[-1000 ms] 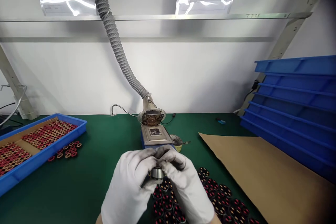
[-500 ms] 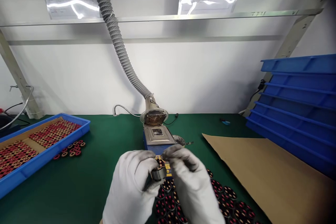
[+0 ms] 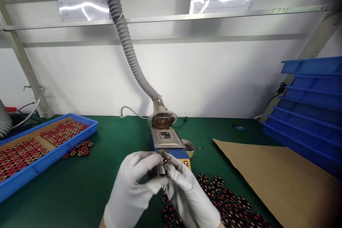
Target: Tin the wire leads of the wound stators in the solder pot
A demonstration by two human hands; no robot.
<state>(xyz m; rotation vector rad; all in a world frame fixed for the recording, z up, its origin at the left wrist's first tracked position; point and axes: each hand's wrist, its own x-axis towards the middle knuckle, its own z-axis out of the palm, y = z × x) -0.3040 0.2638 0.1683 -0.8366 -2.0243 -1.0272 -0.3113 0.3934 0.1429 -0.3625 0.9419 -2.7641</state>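
Note:
Both hands wear white gloves with greyed fingertips and meet in front of the blue device. My left hand (image 3: 136,181) is closed around a small motor stator (image 3: 161,169), a short metal ring with copper-coloured parts on top. Pressed against the same stator from the other side are the fingers of my right hand (image 3: 184,187). Fingers cover most of the piece. Below and to the right of the hands lie many similar round black stators (image 3: 229,197) with red and tan segments, partly hidden by my right hand.
A blue tray (image 3: 91,128) at left holds rows of red and tan rings, with loose rings (image 3: 81,148) beside it. Behind my hands stands a hot-plate device (image 3: 168,139) under a grey hose (image 3: 128,46). Brown cardboard (image 3: 280,174) and stacked blue trays (image 3: 307,114) occupy the right.
My right hand has come left and its fingers now touch the stator held in my left hand. The whole view has shifted slightly, with the scene moving to the right.

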